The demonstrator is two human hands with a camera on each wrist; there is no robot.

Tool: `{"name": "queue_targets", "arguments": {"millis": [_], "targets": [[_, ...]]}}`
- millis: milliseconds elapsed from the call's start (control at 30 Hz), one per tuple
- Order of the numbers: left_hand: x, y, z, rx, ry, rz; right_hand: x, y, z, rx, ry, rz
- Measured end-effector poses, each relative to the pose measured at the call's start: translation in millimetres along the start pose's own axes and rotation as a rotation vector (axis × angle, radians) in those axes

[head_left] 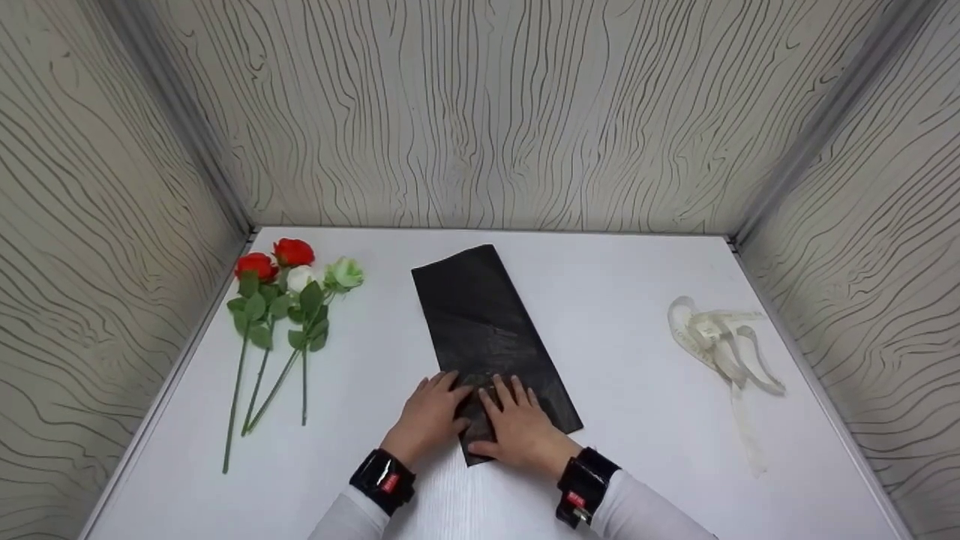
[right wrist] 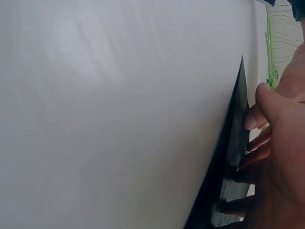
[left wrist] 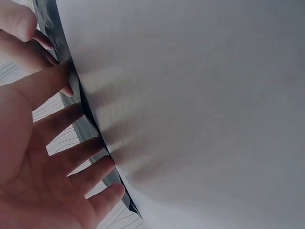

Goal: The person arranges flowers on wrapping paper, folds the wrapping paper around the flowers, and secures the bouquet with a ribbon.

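A long, folded sheet of black wrapping paper (head_left: 480, 307) lies slantwise on the white table, its near corner pointing at the person. On its near left edge rests my left hand (head_left: 429, 416), fingers spread and pointing forward. My right hand (head_left: 521, 427) presses flat on the near part of the sheet, fingers apart and thumb out to the left. In the left wrist view, the left fingertips touch the thin edge of the black paper (left wrist: 88, 119). The right wrist view shows a sharp paper corner (right wrist: 238, 105) beside the right thumb. Neither hand grips anything.
To the left lie two red roses (head_left: 256, 268), a white rose (head_left: 301, 278) and a pale green flower (head_left: 344, 274) with leafy stems. A loosely looped cream ribbon (head_left: 724, 341) lies at the right. Wood-grain patterned panels (head_left: 480, 112) enclose the table (head_left: 622, 300) behind and at both sides.
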State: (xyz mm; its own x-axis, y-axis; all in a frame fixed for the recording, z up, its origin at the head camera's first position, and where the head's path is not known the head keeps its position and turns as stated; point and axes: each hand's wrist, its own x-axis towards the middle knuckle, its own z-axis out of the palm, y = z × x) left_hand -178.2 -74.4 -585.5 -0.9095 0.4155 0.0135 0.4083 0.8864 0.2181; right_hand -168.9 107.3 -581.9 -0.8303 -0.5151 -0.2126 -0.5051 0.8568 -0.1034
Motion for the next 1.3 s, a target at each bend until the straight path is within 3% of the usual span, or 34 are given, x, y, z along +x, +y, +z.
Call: {"name": "queue_targets", "arguments": {"millis": [200,433,667,900,1167,1300], "targets": [[-0.8,-0.2,-0.6,-0.001,-0.011,0.002,-1.2,-2,5,-0.05,0.038,-0.011],[-2.4,-1.2,-2.7,-0.01,-0.003,0.015,-1.8,-3,4,-0.061,0.029,-0.01],[-3.6,-3.9,-5.8,-0.01,0.046,0.033,-1.0,-2,3,-0.036,0.02,-0.011],[-0.6,-7.5,-13.0,-0.005,0.109,-0.007,3.9,6,-2,0.137,0.022,-0.004],[0.1,-14.3,-11.0,-0.036,0.26,-0.036,8.0,19,-10,0.371,0.06,-0.001],[-3.6,-13.9,-8.5,-0.024,0.22,-0.013,8.8,25,-14,0.452,0.096,0.009]]}}
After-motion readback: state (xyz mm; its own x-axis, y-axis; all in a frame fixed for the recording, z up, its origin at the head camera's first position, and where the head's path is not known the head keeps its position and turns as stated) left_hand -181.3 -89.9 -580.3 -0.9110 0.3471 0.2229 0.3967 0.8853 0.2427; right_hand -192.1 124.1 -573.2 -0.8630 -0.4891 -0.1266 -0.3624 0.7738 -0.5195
